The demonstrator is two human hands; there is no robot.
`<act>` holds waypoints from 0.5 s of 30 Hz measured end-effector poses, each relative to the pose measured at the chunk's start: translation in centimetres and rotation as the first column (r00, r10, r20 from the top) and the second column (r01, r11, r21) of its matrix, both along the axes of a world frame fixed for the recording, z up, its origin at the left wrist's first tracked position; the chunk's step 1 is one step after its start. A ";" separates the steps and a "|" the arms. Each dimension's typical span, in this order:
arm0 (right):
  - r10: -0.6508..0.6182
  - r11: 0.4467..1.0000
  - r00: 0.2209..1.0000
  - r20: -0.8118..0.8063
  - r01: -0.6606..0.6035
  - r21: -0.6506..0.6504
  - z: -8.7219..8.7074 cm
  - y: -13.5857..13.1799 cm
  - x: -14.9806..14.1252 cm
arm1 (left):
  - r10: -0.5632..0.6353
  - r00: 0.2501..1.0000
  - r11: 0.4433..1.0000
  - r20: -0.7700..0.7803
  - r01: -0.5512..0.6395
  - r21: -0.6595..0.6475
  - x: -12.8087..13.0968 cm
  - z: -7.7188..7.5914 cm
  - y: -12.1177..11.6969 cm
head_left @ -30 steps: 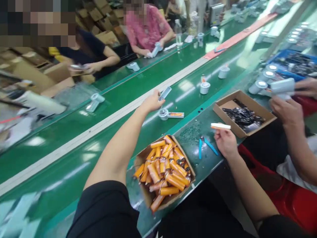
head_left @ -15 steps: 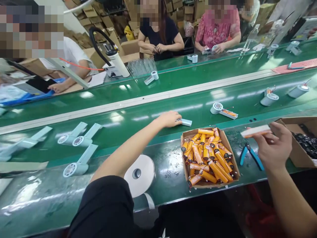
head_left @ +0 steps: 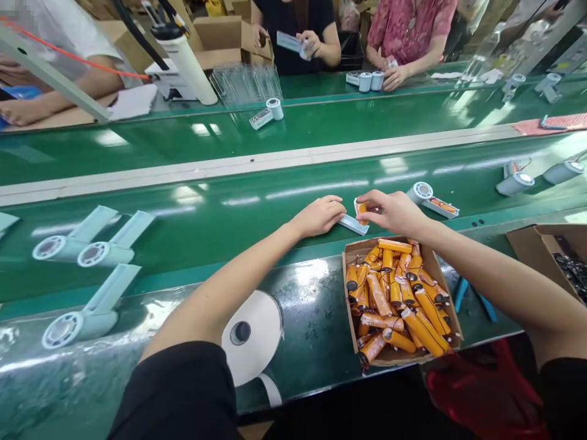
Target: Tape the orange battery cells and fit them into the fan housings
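My left hand (head_left: 320, 216) rests on the green conveyor belt (head_left: 229, 214), its fingers closed on the end of a pale flat handle cover (head_left: 354, 224). My right hand (head_left: 389, 211) is just right of it, fingers pinched on an orange battery cell (head_left: 361, 209) held over that cover. Directly below both hands stands a cardboard box of orange battery cells (head_left: 398, 293). A small white fan with an open handle showing an orange cell (head_left: 431, 200) lies on the belt to the right of my right hand.
Three pale fan bodies (head_left: 92, 244) lie on the belt at left. A white tape roll (head_left: 250, 333) sits near the front edge. Blue pliers (head_left: 474, 299) and a second cardboard box (head_left: 554, 256) are at right. Other people work across the belt.
My right hand came in from the right with the orange cell and met my left hand at the cover. The view swung left and down.
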State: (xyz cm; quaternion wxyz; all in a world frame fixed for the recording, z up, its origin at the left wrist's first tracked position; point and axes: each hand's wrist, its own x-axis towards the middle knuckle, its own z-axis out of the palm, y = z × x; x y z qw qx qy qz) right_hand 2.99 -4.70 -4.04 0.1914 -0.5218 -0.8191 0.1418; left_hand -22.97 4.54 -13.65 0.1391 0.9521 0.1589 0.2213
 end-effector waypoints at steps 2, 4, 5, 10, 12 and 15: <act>0.010 1.000 0.993 0.119 -0.009 -0.012 -0.3 0.3 -0.4 | 0.056 0.998 0.997 0.024 -0.054 -0.051 0.6 0.1 -0.3; 0.015 1.000 0.975 0.222 -0.010 -0.022 -0.3 0.3 -0.6 | 0.100 0.994 0.991 0.045 -0.096 -0.092 1.1 0.3 -0.5; 0.020 0.999 0.963 0.269 -0.011 -0.033 -0.2 0.4 -0.7 | 0.118 0.992 0.987 0.049 -0.112 -0.112 1.3 0.4 -0.7; 0.061 0.991 0.859 0.508 0.010 -0.135 0.9 0.3 -1.4 | 0.192 0.981 0.964 -0.011 -0.191 -0.186 2.4 0.9 -1.0; 0.062 0.985 0.809 0.585 0.046 -0.169 1.3 0.3 -2.0 | 0.237 0.970 0.947 -0.049 -0.242 -0.212 2.9 1.0 -1.0; 0.065 0.972 0.767 0.638 0.097 -0.216 1.6 0.4 -3.1 | 0.309 0.947 0.914 -0.094 -0.323 -0.244 3.5 1.1 -1.0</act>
